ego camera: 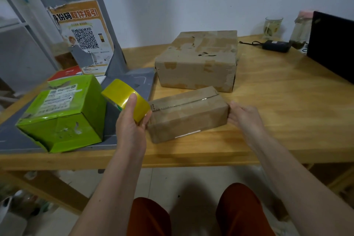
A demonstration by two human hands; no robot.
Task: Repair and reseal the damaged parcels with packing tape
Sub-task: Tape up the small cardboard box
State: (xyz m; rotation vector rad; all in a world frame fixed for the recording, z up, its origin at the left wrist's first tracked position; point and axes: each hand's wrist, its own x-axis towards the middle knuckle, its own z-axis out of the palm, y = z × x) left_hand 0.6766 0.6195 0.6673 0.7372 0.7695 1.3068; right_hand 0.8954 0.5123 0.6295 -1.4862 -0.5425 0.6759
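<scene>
A small brown cardboard parcel [188, 113] lies on the wooden table [277, 105] in front of me, a strip of clear tape along its top seam. My left hand [132, 122] grips a roll of yellow packing tape [122, 96] at the parcel's left end. At the parcel's right end rests my right hand [243, 116], its fingers pressed against the end face. Behind it sits a larger brown parcel [197, 61], worn, with holes and old tape patches. A green parcel [63, 115] with a torn lower edge stands tilted at the left.
The green parcel sits on a grey stand base [138, 80] whose post carries a QR-code poster [84, 38]. A glass cup [273, 27], a jar [301, 28], a black power adapter [276, 45] and a black laptop [333, 44] occupy the table's far right. My knees show below the table edge.
</scene>
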